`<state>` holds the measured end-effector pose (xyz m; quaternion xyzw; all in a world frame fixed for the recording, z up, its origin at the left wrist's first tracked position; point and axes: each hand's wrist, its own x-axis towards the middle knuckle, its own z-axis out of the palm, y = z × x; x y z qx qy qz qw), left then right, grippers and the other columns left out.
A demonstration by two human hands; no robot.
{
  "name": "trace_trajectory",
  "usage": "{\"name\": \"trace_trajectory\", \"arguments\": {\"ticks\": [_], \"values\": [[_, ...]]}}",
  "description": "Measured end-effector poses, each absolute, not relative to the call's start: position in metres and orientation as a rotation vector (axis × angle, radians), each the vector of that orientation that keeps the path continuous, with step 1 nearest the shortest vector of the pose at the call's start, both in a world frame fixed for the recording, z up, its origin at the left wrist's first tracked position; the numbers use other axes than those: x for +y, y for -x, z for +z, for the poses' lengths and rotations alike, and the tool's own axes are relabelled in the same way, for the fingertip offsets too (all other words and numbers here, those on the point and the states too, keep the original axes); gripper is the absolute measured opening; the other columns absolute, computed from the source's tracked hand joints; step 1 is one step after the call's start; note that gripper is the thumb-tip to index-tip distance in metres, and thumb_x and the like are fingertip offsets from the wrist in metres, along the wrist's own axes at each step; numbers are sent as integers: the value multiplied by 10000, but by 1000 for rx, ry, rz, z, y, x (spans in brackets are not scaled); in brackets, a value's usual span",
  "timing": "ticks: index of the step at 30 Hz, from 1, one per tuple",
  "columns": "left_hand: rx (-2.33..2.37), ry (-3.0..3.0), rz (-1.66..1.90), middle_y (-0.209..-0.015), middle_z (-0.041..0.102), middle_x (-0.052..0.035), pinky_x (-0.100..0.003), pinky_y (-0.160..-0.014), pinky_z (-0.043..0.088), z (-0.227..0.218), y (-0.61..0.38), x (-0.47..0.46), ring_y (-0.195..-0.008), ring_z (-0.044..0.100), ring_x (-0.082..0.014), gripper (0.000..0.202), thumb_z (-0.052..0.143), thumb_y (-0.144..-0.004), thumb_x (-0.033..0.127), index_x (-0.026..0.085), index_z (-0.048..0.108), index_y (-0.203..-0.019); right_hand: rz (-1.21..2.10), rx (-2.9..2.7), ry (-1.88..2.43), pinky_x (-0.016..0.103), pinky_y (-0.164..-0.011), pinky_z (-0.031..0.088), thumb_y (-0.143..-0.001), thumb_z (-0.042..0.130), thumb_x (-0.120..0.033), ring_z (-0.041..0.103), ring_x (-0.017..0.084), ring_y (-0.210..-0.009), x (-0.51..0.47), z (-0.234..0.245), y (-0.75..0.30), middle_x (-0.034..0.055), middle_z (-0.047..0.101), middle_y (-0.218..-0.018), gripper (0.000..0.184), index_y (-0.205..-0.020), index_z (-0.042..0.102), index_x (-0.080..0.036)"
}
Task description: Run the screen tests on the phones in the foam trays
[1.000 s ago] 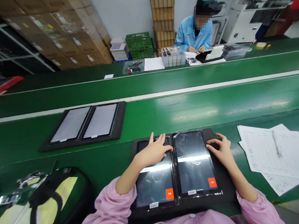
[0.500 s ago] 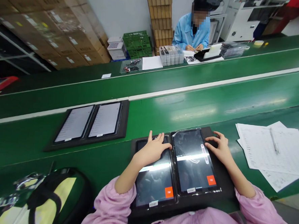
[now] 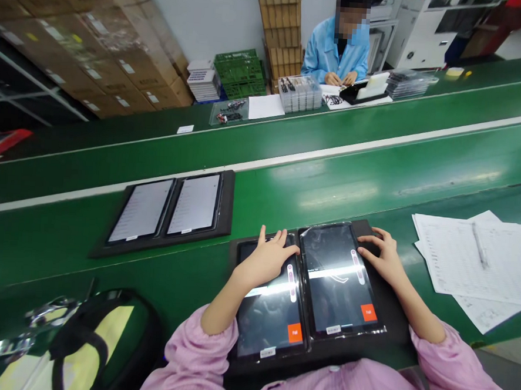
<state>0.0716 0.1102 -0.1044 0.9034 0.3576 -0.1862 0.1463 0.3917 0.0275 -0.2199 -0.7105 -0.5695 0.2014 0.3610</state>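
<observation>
Through the head view I have the left tablet (image 3: 270, 322) and the right tablet (image 3: 335, 302) side by side on a dark mat (image 3: 393, 308) in front of me. My left hand (image 3: 267, 263) lies spread over the first, thumb at its right edge; my right hand (image 3: 384, 256) has its digits apart, tips at the second's right edge. Neither is clamped on anything. I judge both tablets stiff, fairly light, slick-faced and breakable, best held by their long edges. I count two here, a second pair of tablets (image 3: 195, 204) on a second mat (image 3: 227, 202), and one pen (image 3: 481, 247) on papers (image 3: 451, 251) too overlapped to count.
</observation>
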Motion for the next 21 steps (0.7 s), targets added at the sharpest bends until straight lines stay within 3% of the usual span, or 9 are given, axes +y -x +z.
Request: {"name": "trace_trajectory", "arguments": {"ticks": [12,16,18,21], "values": [[1104,-2652,-498,-1498,415,-222,-700,-1154,133,-107,-81,107,-1402,386,-364,544,413,-834,-55,212,606,-1267,565,-1439,1818,579,-1042,363,-771,663,-553,432,360,-1220,30,-220,-392,109,458,-1302,359,-987,758,-282],[1101,-2670,-341,-1478,447,-219,-741,-1133,116,-113,-75,111,-1363,449,-356,389,441,-951,106,197,580,-1303,545,-1460,1802,575,-1046,362,-767,664,-551,419,358,-1247,32,-223,-395,109,473,-1269,393,-1057,748,-299],[1072,-2677,-318,-1497,427,-207,-754,-1123,127,-117,-74,113,-1383,419,-357,338,453,-980,183,193,586,-1291,504,-1479,1790,566,-1039,374,-784,656,-552,440,349,-1222,33,-227,-398,106,483,-1253,402,-1093,742,-309],[1009,-2678,-346,-1528,392,-182,-741,-1128,165,-122,-75,114,-1419,366,-339,349,440,-982,161,203,577,-1300,412,-1537,1768,557,-1018,392,-840,619,-557,484,333,-1158,34,-232,-402,105,492,-1235,370,-1085,748,-310]]}}
